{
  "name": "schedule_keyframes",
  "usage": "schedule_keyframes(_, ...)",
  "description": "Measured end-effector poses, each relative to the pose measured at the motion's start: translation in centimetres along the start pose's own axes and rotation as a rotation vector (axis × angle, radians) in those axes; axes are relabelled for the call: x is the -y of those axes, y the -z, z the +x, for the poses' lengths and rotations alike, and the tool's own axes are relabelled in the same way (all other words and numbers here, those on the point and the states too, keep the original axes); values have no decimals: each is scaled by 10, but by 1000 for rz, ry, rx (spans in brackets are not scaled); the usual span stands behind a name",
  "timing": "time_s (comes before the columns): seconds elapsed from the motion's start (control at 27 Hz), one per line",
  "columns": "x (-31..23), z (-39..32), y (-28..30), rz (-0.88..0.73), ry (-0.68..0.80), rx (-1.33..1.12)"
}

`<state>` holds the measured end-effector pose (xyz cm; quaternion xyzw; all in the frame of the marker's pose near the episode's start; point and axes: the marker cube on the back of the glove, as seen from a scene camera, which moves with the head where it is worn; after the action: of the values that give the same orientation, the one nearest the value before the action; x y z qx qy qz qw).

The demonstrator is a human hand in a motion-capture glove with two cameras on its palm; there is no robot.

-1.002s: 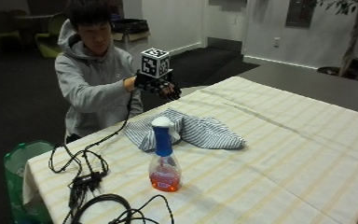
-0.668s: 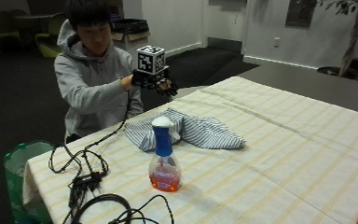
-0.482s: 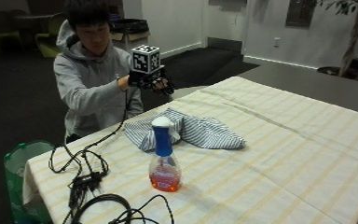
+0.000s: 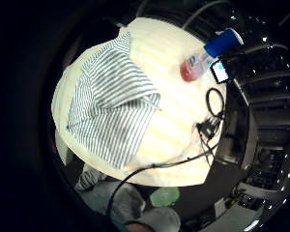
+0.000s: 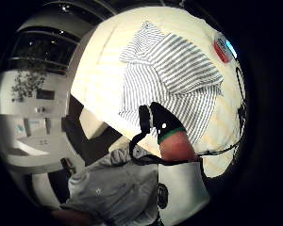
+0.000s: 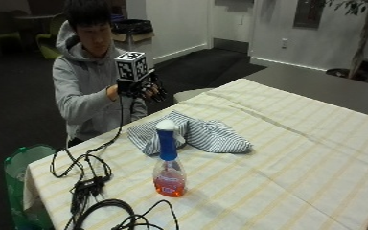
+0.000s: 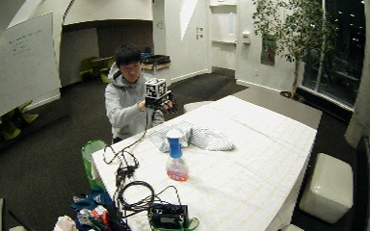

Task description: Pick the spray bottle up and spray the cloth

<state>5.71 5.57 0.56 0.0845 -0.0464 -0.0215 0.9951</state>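
The gloved right hand (image 6: 147, 90) has drifted a little more toward the person's chest over the last second. It is up in the air, past the far side of the cloth (image 6: 190, 135) from the spray bottle (image 6: 168, 163). Its fingers look loosely spread and they hold nothing. So the hand has not started to reach yet, and no part of the job is done.

The spray bottle stands upright on the counter (image 6: 299, 163), near the cloth, on the side away from the person. It has a blue neck, a white top and red liquid at the bottom. Nothing touches it.

The cloth is striped and lies crumpled on the counter, between the bottle and the hand. The palm views look down on it from well above.

Black cables (image 6: 88, 184) lie on the counter beside the bottle.

I think the hand must next come down over the cloth to the bottle's neck.
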Motion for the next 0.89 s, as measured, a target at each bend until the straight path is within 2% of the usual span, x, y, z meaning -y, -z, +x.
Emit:
schedule_keyframes(0.22,-1,38,-3,67,93,68)
schedule_keyframes(0.7,-5,126,-8,268,-96,160)
schedule_keyframes(0.89,4,153,-10,297,-139,188)
